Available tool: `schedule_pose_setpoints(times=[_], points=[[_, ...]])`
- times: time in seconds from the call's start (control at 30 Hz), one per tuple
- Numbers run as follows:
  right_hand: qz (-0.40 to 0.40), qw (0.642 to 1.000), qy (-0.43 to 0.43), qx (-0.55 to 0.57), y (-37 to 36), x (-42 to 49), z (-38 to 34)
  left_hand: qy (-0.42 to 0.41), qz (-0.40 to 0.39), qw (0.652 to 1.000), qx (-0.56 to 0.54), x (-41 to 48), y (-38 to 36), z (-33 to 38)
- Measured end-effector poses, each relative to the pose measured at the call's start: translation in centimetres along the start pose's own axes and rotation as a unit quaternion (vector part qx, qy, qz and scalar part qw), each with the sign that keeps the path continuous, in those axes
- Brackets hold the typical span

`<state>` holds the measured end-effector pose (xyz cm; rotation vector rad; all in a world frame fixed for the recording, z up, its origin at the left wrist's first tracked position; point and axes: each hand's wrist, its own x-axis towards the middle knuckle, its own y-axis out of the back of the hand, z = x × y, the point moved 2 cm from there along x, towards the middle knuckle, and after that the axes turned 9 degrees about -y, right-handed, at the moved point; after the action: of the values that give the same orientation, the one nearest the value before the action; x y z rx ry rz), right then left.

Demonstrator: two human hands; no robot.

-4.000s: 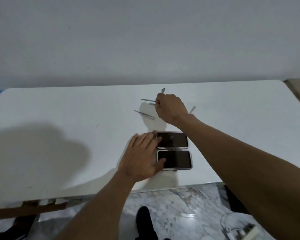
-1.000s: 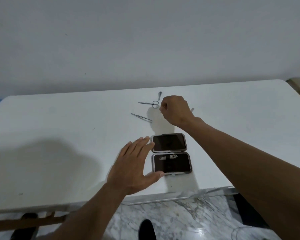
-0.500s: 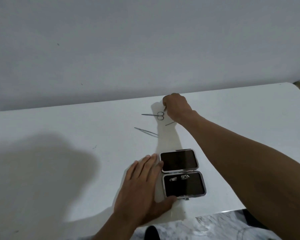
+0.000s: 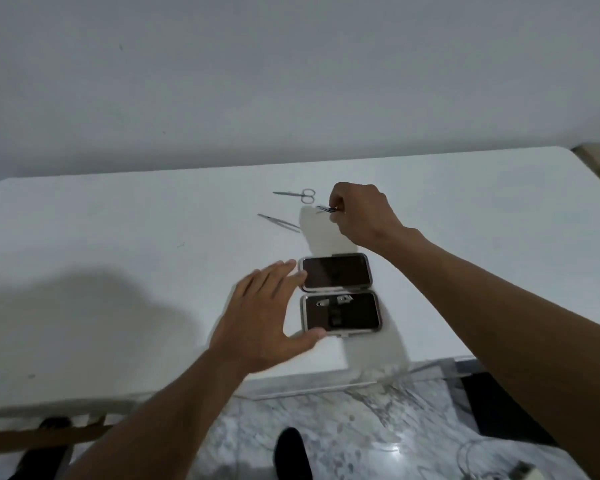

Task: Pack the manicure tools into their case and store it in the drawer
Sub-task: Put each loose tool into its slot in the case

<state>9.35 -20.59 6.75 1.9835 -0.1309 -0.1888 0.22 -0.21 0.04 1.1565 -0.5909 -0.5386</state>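
Observation:
The manicure case lies open on the white table, dark inside with a silver rim. Its near half holds two small metal pieces. My left hand rests flat against the case's left side, fingers spread, thumb at the near corner. My right hand hovers just beyond the case, pinching a thin metal tool that sticks out to the left. Small scissors and tweezers lie on the table to the left of that hand.
A plain wall rises behind the table. The table's near edge runs just below the case, with marble floor under it. A brown wooden piece shows at the lower left. No drawer is in view.
My right hand has lifted a thin tool off the table and pulled it back toward the case. Two small pieces sit in the case's near half that were absent four seconds ago.

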Motion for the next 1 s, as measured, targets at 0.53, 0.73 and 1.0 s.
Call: schedule_pose_setpoints(times=[0.53,0.73,1.0], points=[[-0.041,0.998,0.050,-0.017,-0.6,-14.4,4.8,-0.003,0.032,0.999,-0.011,-0.2,-0.4,-0.3],[-0.033,0.997,0.068,-0.021,-1.0,-14.2,4.1,0.000,0.043,0.999,-0.014,-0.2,-0.4,-0.4],[-0.045,0.997,0.065,-0.001,-1.1,-14.2,3.0,0.002,0.043,0.999,-0.014,-0.1,-0.3,-0.5]])
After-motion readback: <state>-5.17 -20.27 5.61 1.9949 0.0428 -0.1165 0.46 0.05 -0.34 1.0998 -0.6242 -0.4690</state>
